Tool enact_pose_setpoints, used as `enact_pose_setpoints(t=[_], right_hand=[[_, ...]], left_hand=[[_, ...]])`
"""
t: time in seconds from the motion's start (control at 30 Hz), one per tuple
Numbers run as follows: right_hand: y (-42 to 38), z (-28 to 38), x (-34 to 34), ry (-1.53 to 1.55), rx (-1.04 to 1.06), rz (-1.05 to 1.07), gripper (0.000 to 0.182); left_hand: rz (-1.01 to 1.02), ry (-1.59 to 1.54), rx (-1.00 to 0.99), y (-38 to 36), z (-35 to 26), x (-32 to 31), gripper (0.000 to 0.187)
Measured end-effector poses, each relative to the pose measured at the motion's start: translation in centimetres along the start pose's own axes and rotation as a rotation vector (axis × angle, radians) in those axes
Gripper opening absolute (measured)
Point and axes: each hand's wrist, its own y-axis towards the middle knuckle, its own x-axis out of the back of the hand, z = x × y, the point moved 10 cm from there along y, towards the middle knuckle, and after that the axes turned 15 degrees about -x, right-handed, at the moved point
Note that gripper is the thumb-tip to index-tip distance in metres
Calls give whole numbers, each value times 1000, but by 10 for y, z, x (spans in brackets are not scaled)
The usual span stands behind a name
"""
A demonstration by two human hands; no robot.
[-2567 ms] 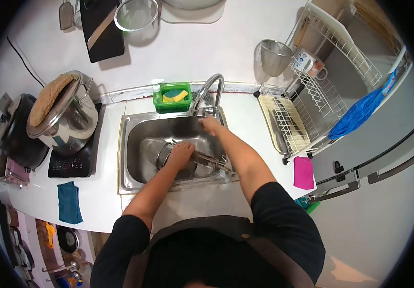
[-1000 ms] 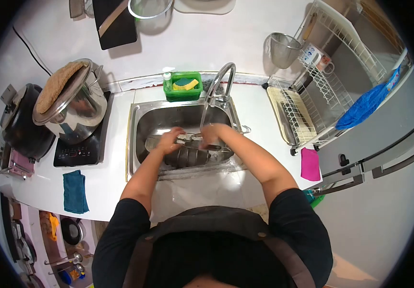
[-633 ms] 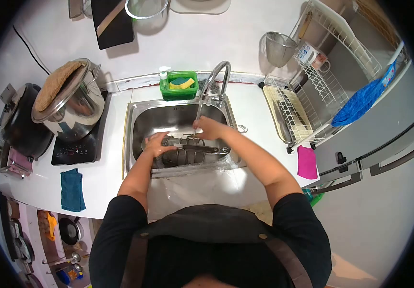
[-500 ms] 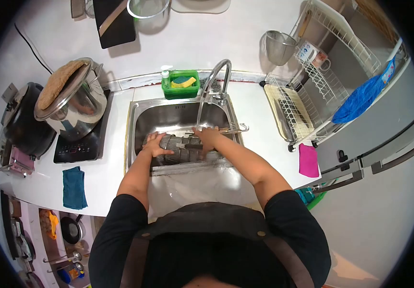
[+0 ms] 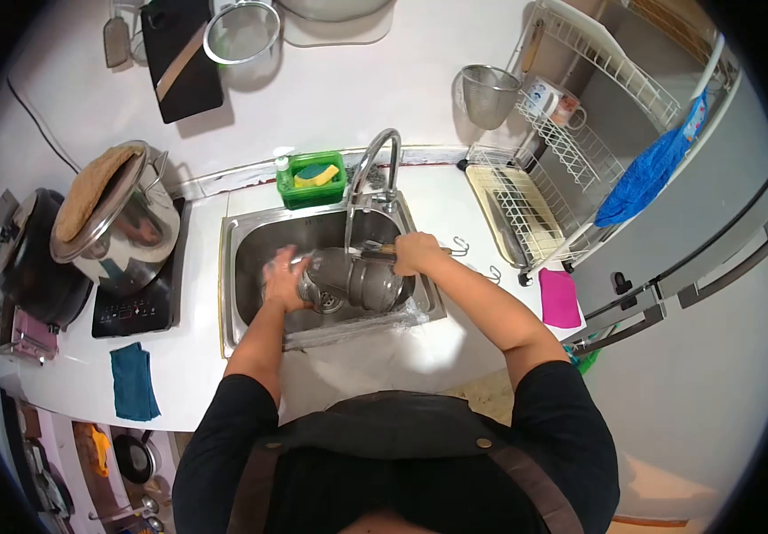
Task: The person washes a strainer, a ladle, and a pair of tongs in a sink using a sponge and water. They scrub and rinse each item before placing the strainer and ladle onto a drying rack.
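My right hand (image 5: pixel 417 254) is wrapped round the handle of a metal mesh strainer (image 5: pixel 373 287), whose deep basket lies tilted in the steel sink (image 5: pixel 226 294). Water runs from the curved faucet (image 5: pixel 390 135) close by the handle. On the left side of the sink, my left hand (image 5: pixel 284 283) has its fingers spread, slightly blurred by motion, against a rounded metallic end (image 5: pixel 309 292). The drain (image 5: pixel 328 302) shows between the hands.
Behind the sink stands a green basket (image 5: pixel 312 193) with a yellow sponge (image 5: pixel 316 176). A pot (image 5: pixel 130 236) sits on the induction cooker (image 5: pixel 134 311) at left. A wire rack (image 5: pixel 571 160) and a pink cloth (image 5: pixel 558 298) are at right. Metal hooks (image 5: pixel 493 275) overhang the counter.
My right hand has moved from over the strainers to the right and closed on a handle. The strainer basket has turned in the sink. The camera view has shifted somewhat.
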Motion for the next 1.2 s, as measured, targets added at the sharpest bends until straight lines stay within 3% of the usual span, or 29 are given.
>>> enact_pose_setpoints(t=[0.07, 0.1, 0.13, 0.2, 0.23, 0.3, 0.37, 0.43, 0.5, 0.53, 0.6, 0.63, 0.67, 0.73, 0.8, 0.87, 0.9, 0.97, 1.03, 1.07, 1.1, 1.13, 1.2], right_hand=[[3, 1, -1, 16, -51, 77, 33], [15, 0, -11, 35, -92, 111, 34], [24, 1, -20, 40, -92, 110, 34], [36, -3, -36, 155, -165, 175, 33], [40, -2, -38, 158, -163, 171, 33], [41, 7, -43, 136, -106, 124, 32], [32, 36, -7, 49, 56, -371, 32], [34, 83, 15, 254, 388, -476, 27], [24, 128, 32, 481, 726, -199, 17], [17, 135, 19, 835, 575, 436, 16], [7, 149, 34, 1210, 686, 712, 16], [13, 150, 51, 1069, 828, 424, 17], [19, 151, 47, 1067, 831, 425, 17], [53, 122, 23, 1619, 297, 667, 14], [49, 112, 24, 1633, 330, 788, 15], [51, 99, 18, 1498, 217, 721, 15], [58, 98, 16, 1465, 239, 658, 16], [50, 106, 25, 1573, 293, 708, 14], [39, 113, 38, 1680, 350, 759, 14], [27, 120, 54, 1720, 489, 794, 15], [16, 125, 67, 1755, 632, 827, 16], [11, 125, 69, 1758, 634, 829, 16], [-7, 137, 53, 1457, 629, 974, 17]], left_hand=[[92, 191, -709, 11, -52, -26, 87], [105, 333, -755, 4, -61, -21, 64], [107, 337, -757, 7, -52, -31, 64], [408, 628, -1041, -10, -50, -75, 45], [365, 645, -1054, -9, -53, -71, 32], [442, 614, -956, -4, -63, -58, 35], [503, 462, -813, 6, -63, -39, 50], [439, 372, -722, 12, -69, -10, 53], [363, 240, -591, 25, -58, 5, 59], [373, 240, -581, 28, -53, 8, 59], [293, 161, -568, 34, -50, 27, 59], [295, 163, -562, 34, -48, 38, 59], [245, 96, -520, 37, -45, 53, 58], [194, 27, -479, 47, -35, 74, 58], [268, -105, -227, 59, 8, 81, 57], [49, -452, -72, 63, 39, 105, 49], [52, -453, -71, 68, 53, 102, 49], [-110, -1098, 133, 77, 84, 84, 34], [-77, -1084, 141, 58, 50, 91, 26], [-46, -1073, 150, 47, 28, 89, 20], [23, -1225, 110, 42, 3, 73, 18], [95, -1375, 69, 38, -20, 55, 17], [56, -1536, -66, 37, -57, 36, 16]])
